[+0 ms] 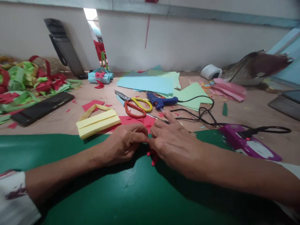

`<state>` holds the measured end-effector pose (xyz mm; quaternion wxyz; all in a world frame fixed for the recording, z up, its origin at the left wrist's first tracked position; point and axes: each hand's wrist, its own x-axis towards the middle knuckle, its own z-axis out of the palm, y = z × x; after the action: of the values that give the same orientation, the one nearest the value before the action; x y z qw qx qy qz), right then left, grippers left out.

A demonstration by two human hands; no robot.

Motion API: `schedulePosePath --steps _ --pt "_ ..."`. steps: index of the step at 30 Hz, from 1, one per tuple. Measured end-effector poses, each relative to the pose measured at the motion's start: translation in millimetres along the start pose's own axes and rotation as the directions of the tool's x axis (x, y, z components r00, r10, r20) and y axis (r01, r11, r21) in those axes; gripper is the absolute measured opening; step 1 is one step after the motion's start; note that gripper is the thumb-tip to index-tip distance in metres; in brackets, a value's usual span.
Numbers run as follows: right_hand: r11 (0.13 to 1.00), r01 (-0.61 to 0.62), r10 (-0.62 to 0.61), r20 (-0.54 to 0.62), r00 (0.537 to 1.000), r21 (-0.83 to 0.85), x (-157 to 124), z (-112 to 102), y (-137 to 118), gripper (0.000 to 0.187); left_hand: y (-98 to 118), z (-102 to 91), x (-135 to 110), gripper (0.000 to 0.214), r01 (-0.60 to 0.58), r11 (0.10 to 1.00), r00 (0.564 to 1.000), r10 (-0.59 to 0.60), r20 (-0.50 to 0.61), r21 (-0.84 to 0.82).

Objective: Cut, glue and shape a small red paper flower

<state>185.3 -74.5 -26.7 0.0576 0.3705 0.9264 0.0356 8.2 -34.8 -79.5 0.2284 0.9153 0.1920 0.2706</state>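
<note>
My left hand (127,140) and my right hand (173,142) meet over the green mat, fingertips pinched close together. Between and under them shows a small red paper cutout (153,156), partly hidden by my right hand. My right index finger points forward, near the nozzle of a blue glue gun (161,100). Left of my left hand sits a folded yellow paper bag (99,123) with a paper handle. Beyond my fingers lie scissors (136,104) with one red and one yellow handle, on red paper scraps (150,122).
A purple power strip (248,142) with the glue gun's black cord lies at right. Blue paper sheets (145,82) are stacked behind. Toward the left are a phone (43,107), a grey bottle (63,47), a small blue paper bag (100,77) and piled paper pieces (23,78).
</note>
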Motion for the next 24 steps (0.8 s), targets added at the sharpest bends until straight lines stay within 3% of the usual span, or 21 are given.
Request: schedulePosePath --steps 4,6,10,12,18,24 --pt "0.996 0.007 -0.021 -0.158 0.987 -0.087 -12 12 -2 0.019 2 -0.1 -2 0.033 -0.050 0.997 0.995 0.045 0.093 0.056" --pt "1.000 -0.025 0.021 -0.224 0.974 -0.015 -18 18 4 0.021 2 0.4 -3 0.034 -0.070 0.994 0.992 0.060 0.107 0.088" --pt "0.958 -0.081 0.147 -0.229 0.962 0.275 -28 22 18 0.021 2 1.1 -5 0.031 -0.081 0.991 0.992 0.070 0.109 0.106" --pt "0.934 -0.097 0.184 -0.230 0.956 0.343 -31 22 21 0.019 3 1.2 -5 0.030 -0.082 0.990 0.990 0.068 0.121 0.115" --pt "0.948 0.031 0.068 -0.298 0.952 0.316 -39 25 22 0.023 12 3.3 -8 0.024 -0.090 0.980 0.993 0.073 0.096 0.178" --pt "0.941 -0.031 0.145 -0.321 0.936 0.336 -34 29 22 0.022 20 4.0 -14 0.024 -0.053 0.979 0.995 0.036 0.088 0.196"
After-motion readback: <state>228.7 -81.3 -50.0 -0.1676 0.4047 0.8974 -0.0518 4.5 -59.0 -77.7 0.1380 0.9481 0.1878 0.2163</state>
